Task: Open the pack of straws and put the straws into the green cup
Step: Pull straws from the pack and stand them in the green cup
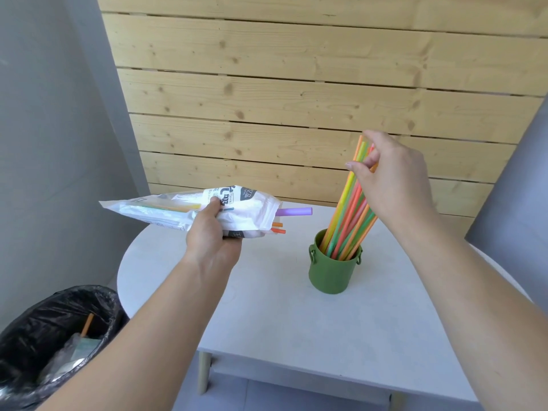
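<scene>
The pack of straws is white crinkled plastic with dark print; only the word "Drink" in a small box can be read. The left hand grips its middle, holding it level in the air, mouth pointing right toward the green cup. A purple straw and two orange tips poke out. The right hand pinches the tops of the straws leaning up and right from the cup on the white table. Behind is a pine-plank wall, and a black-lined bin is on the floor at left.
</scene>
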Demonstrator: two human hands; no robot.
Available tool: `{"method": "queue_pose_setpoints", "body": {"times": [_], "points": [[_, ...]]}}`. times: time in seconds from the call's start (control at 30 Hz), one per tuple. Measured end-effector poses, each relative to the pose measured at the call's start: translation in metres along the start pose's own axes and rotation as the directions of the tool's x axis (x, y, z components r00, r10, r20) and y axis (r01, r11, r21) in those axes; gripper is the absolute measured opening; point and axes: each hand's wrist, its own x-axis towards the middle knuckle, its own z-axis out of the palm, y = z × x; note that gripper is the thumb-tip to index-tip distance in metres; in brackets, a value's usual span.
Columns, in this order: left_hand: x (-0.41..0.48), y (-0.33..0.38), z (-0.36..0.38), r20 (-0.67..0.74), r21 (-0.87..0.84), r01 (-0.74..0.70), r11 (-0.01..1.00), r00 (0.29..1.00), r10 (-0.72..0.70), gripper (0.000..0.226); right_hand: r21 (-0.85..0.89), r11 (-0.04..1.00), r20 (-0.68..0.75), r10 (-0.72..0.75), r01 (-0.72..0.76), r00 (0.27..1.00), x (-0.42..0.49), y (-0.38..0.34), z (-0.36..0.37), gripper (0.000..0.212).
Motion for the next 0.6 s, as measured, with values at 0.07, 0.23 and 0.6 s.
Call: {"method": "queue_pose_setpoints", "body": {"times": [0.07, 0.23, 0.6], "points": [[-0.001, 0.001, 0.001, 0.01, 0.011, 0.001, 1.0, 1.0, -0.002, 0.013, 0.011, 1.0, -0.039, 0.0, 0.0, 0.999, -0.002, -0.002, -0.004, 0.05], [-0.006, 0.001, 0.005, 0.038, 0.002, -0.037, 0.999, 0.999, 0.036, 0.03, 0.105, 0.994, -0.088, 0.014, -0.005, 0.996, -0.023, -0.02, -0.02, 0.025], [-0.026, 0.0, 0.022, 0.251, 0.102, -0.2, 0.974, 0.953, 0.169, 0.042, 0.383, 0.358, 0.724, 0.456, -0.852, 0.517, -0.089, -0.051, 0.013, 0.065]]}}
